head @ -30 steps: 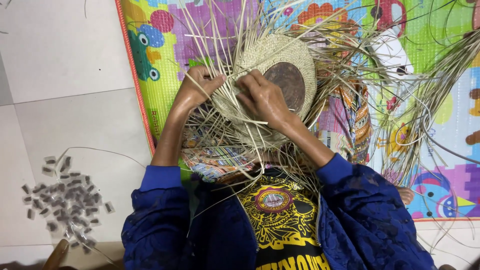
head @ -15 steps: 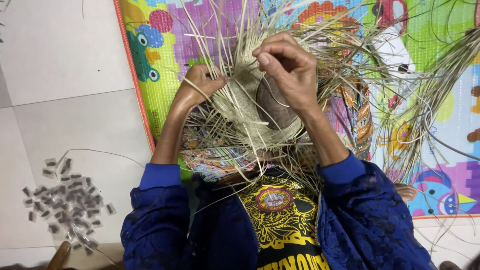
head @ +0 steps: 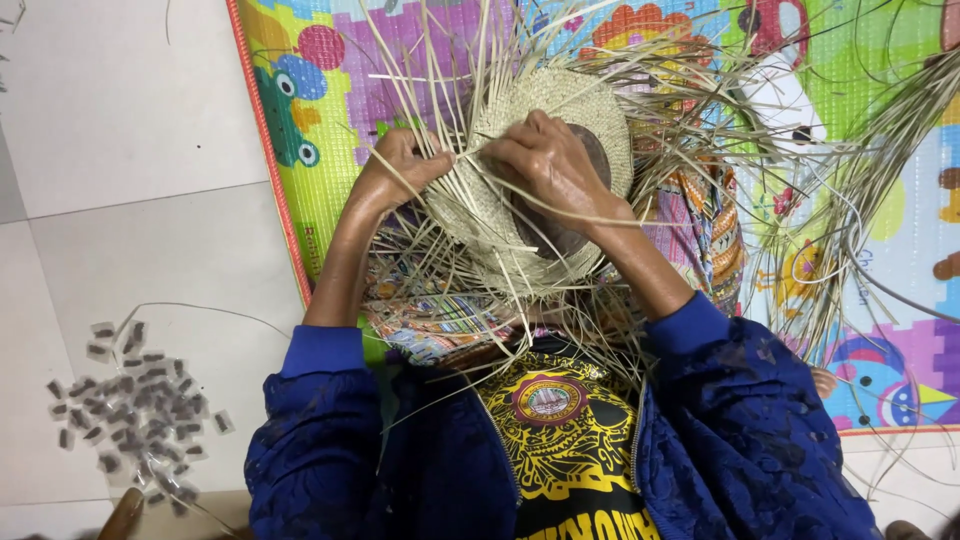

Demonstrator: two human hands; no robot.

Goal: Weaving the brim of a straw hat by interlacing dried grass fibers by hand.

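A half-woven round straw piece (head: 560,100), pale tan, rests over a dark brown dome-shaped form (head: 595,160) on my lap. Many long loose straw strands (head: 440,70) fan out from its edge. My left hand (head: 400,165) pinches strands at the left rim of the weave. My right hand (head: 550,165) lies across the middle of the weave, fingers curled on strands close to the left hand. Both sleeves are dark blue.
A bright cartoon-printed play mat (head: 300,120) lies under the work. A bundle of loose straw (head: 880,170) trails at the right. Pale floor tiles (head: 120,120) are at the left, with a heap of several small grey packets (head: 130,400) near my left elbow.
My right hand rose above the weave half a second ago, then came back down and left, now meeting the left hand. The woven piece has tilted and turned slightly.
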